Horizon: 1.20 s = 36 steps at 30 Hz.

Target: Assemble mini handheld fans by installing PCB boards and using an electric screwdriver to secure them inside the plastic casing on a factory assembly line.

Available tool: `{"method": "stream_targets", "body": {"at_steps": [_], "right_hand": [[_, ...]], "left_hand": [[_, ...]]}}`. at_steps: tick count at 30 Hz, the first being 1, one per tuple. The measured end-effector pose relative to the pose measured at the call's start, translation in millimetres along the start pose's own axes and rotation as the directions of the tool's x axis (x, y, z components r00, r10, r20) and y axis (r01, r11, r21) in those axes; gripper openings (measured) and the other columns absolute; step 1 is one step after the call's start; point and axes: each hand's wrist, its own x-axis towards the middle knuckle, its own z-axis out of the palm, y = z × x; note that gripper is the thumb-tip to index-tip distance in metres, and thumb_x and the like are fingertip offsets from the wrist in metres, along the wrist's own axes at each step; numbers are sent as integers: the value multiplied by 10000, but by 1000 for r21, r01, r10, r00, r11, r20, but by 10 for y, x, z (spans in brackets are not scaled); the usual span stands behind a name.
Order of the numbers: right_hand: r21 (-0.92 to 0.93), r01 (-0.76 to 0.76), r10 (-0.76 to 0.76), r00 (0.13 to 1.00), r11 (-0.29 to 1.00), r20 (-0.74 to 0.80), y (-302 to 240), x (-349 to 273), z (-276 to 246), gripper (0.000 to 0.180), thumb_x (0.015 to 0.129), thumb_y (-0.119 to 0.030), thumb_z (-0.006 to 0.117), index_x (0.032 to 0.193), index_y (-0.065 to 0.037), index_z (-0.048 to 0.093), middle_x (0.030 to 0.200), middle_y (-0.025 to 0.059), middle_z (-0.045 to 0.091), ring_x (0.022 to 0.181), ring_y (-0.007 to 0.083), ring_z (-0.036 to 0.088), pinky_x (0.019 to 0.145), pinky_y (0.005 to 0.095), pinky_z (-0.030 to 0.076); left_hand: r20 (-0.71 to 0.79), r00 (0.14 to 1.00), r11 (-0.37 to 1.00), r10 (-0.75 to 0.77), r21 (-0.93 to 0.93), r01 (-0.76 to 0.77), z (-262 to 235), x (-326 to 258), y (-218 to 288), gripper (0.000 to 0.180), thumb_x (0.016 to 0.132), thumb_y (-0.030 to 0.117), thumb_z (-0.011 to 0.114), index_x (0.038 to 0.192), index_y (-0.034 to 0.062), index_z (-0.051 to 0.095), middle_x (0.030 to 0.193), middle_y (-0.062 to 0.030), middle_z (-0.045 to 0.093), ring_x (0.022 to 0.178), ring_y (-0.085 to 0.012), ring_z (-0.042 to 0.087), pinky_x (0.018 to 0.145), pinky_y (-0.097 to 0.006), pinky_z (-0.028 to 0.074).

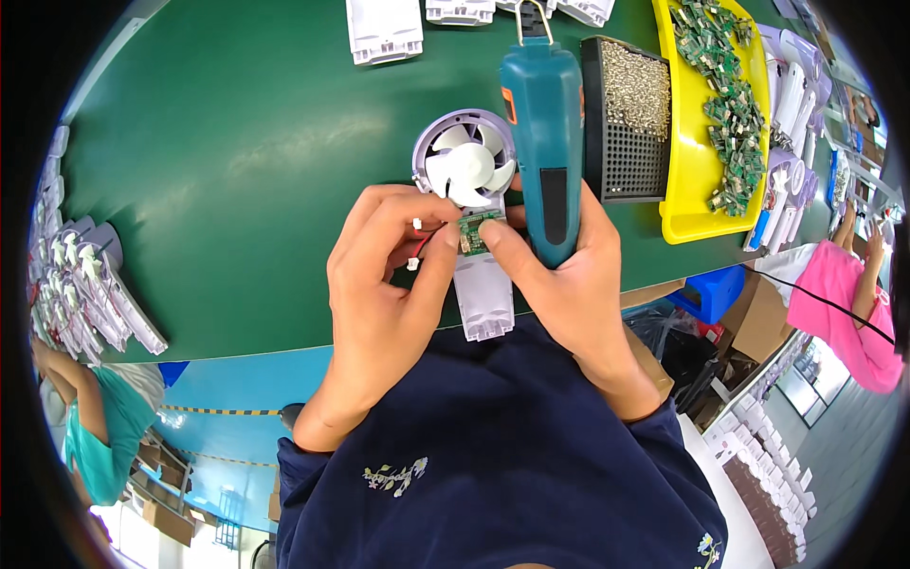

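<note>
A small white handheld fan housing (485, 296), with a white fan blade (469, 173) in its round head, is between my two hands over the table's near edge. A green circuit board (471, 233) sits in its handle part. My left hand (384, 266) pinches thin red and black wires beside the board; two white connectors (413, 264) stick out between its fingers. My right hand (559, 275) grips the housing from the right, its thumb pressing on the board. A teal power tool with a wire hook (542, 142) overlaps that hand and hides some of its fingers.
Right of the tool stand a black perforated tray of small brass-coloured screws (637, 90) and a yellow bin (671, 213) of circuit boards. White housings (384, 28) lie at the green table's (246, 171) far side. Fan assemblies (90, 275) pile at left; co-workers sit on both sides.
</note>
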Motion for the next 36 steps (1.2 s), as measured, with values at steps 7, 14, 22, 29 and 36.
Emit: {"method": "stream_targets", "body": {"at_steps": [7,14,22,29,36], "right_hand": [[-39,-35,35,999,999,12,-35,25,-6,312,804,-107,785,1022,13,597,799,70,678,727,111,634,675,285,516],[17,-60,60,998,998,12,-33,46,-38,354,778,-102,795,1060,9,613,846,91,715,778,119,674,704,291,538],[334,-49,34,998,941,50,-108,0,-399,299,913,-216,679,1106,-4,596,859,76,688,608,90,563,580,250,463],[621,722,-820,531,306,-213,-49,304,-1115,897,810,-853,447,1300,-102,449,797,103,516,568,212,495,496,348,436],[611,729,-842,509,309,-181,7,505,-996,904,814,-867,413,1276,-92,475,765,70,498,526,176,447,474,335,394]], "left_hand": [[-12,1000,1000,3,30,-3,11,-1,8,154,874,-71,636,1012,-8,658,1015,-85,596,834,-131,648,704,-233,541],[72,990,993,-118,11,118,25,-83,135,212,892,-54,652,1097,2,653,1017,-69,616,840,-100,633,723,-223,525],[94,977,975,-193,-90,202,18,-28,74,281,868,-113,659,1136,-33,632,981,-53,683,871,-69,619,740,-212,514],[150,981,988,-124,-69,136,284,173,81,244,862,-69,692,1096,-7,666,924,-59,708,833,-76,651,733,-236,541],[195,975,993,-106,-29,114,434,271,90,240,859,-63,698,1091,-9,666,973,-65,717,840,-92,669,748,-238,555]]}}
